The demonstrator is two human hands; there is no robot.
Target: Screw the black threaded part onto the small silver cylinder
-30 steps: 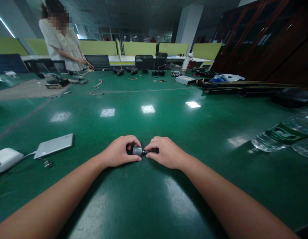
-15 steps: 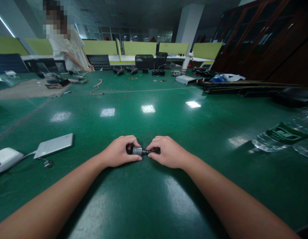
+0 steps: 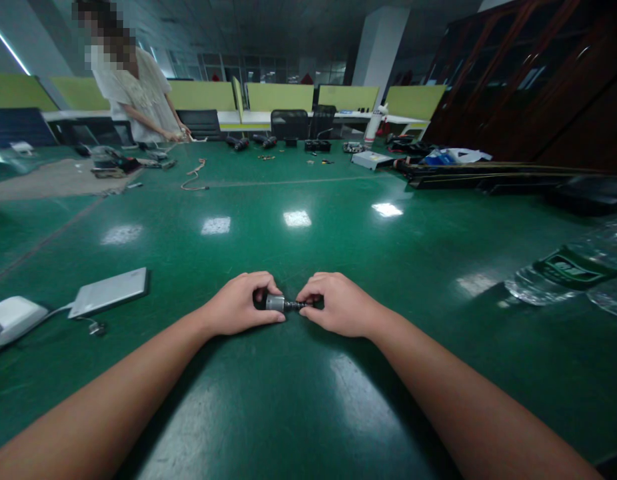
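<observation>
Fingers, head view: those of the left hand are closed around a small metal cylinder, thumb along the side nearer the wearer, index finger over the far side. Fingers of the right hand are bent into a pinch on the outer end of a slender, dark, ridged shaft. Neither hand appears released. Grip force: cannot tell.

Position: cylinder and shaft lie between the two hands, low over the green table and in front of the wearer. Contact with the tabletop: cannot tell, the underside is hidden.

Axis: the cylinder's long axis runs left to right, close to level, from the left palm toward the right fingertips. The shaft runs out of the cylinder's right end roughly along the same line. From the right fingertips, the cylinder lies to the left, just beside but apart, with a short ridged stretch bare between.

Nearer hand: left to the cylinder, touching it; right to the shaft's outer end. Judged from this lie, the key relation is the shared sideways line of cylinder, shaft and pinch. How the two parts join: too small to tell
</observation>
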